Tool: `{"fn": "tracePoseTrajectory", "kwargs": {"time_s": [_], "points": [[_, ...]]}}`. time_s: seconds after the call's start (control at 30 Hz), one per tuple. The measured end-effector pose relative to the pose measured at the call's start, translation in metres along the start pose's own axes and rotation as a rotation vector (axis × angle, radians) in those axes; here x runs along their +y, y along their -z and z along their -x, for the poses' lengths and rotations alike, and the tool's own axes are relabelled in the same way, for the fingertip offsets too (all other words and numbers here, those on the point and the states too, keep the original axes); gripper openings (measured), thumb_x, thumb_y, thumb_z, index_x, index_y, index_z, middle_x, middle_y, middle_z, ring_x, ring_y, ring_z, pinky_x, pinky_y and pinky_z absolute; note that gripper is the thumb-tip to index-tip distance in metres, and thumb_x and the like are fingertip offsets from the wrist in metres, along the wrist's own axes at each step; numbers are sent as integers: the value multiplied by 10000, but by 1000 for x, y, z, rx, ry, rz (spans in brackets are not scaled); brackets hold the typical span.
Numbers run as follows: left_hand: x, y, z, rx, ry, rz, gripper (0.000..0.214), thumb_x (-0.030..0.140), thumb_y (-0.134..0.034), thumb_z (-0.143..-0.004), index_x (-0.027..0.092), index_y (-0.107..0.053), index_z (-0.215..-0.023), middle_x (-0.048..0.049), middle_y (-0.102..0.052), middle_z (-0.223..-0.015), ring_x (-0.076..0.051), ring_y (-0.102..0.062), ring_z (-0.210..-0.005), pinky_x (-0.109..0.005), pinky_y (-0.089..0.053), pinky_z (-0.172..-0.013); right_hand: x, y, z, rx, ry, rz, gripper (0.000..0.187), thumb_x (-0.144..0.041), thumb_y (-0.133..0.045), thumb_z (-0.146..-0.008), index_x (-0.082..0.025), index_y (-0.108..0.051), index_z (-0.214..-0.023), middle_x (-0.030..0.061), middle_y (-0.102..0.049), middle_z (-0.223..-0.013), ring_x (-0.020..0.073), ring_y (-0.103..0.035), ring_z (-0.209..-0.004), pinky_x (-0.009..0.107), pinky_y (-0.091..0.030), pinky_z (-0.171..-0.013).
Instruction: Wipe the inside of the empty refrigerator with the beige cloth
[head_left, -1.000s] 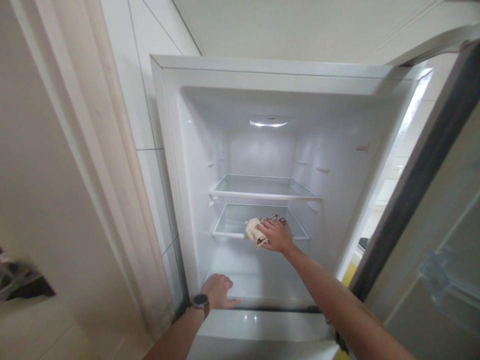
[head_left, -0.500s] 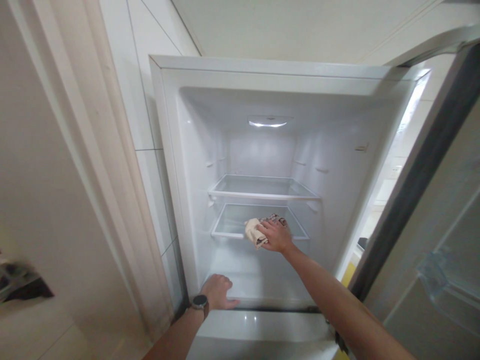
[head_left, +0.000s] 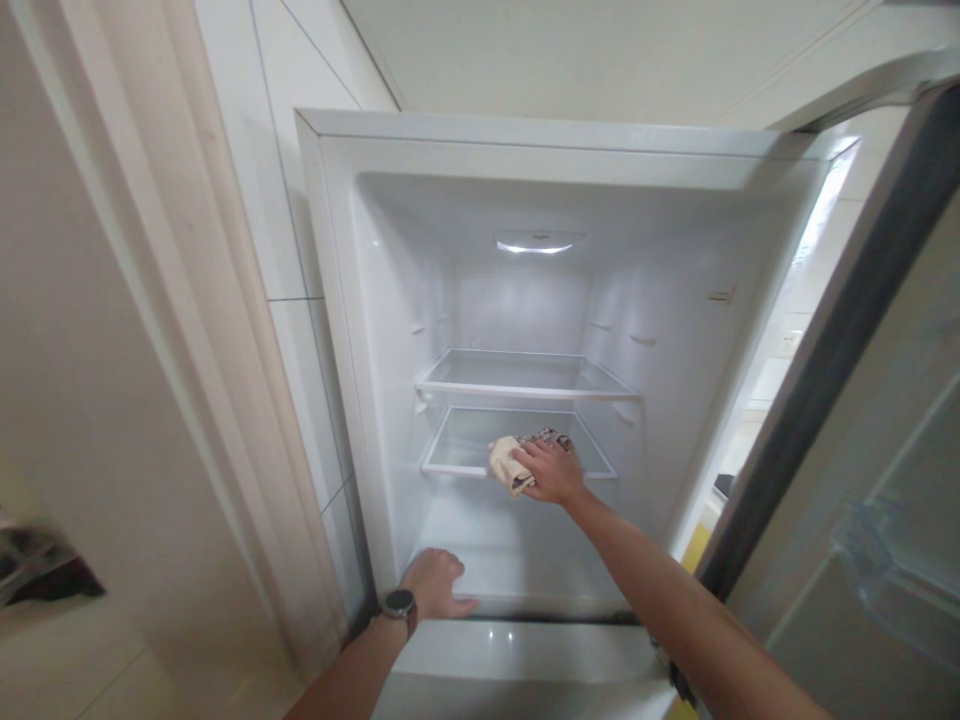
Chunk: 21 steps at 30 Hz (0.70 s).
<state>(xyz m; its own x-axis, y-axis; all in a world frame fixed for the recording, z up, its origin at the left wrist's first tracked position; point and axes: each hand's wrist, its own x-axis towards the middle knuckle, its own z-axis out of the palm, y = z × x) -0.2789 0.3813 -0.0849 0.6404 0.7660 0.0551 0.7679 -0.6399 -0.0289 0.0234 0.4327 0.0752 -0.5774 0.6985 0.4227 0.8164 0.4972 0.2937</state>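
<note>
Cloth: I see a soft, crumpled bundle of cloth (head_left: 504,466), plain cream on its left part and dark-patterned on the right, overlapping the middle of the lower shelf's near edge; whether it touches the glass I cannot tell.
Right hand: I have the right hand (head_left: 553,470) laid over the cloth, fingers bent around its top and gripping the folds.
Left hand: I see the left hand (head_left: 436,584) at the near left corner of the fridge compartment, fingers side by side, thumb spread away from them; its underside is hidden from me.
Watch: round, dark-faced watch (head_left: 400,602) on the left wrist.
Lower shelf: flat glass lower shelf (head_left: 466,430) with a slim white rim.
Upper shelf: similar glass sheet, the upper shelf (head_left: 517,371), white along its near edge.
Fridge: smooth, glossy white fridge (head_left: 525,150) with rounded inner corners.
Lamp: lit, shallow lamp (head_left: 537,244) at the top.
Door: swung out at right, the door (head_left: 832,370) has a dark edge strip.
</note>
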Motion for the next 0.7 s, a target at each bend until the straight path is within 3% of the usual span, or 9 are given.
{"fn": "tracePoseTrajectory", "kwargs": {"time_s": [0.7], "points": [[-1, 0, 1, 13, 2, -4, 559, 707, -611, -837, 175, -777, -872, -155, -767, -896, -352, -732, -904, -445, -544, -817, -1, 1, 0, -8, -6, 8, 612, -661, -590, -925, -238, -611, -1366, 141, -644, -1330, 324, -564, -1168, 420, -352, -964]]}}
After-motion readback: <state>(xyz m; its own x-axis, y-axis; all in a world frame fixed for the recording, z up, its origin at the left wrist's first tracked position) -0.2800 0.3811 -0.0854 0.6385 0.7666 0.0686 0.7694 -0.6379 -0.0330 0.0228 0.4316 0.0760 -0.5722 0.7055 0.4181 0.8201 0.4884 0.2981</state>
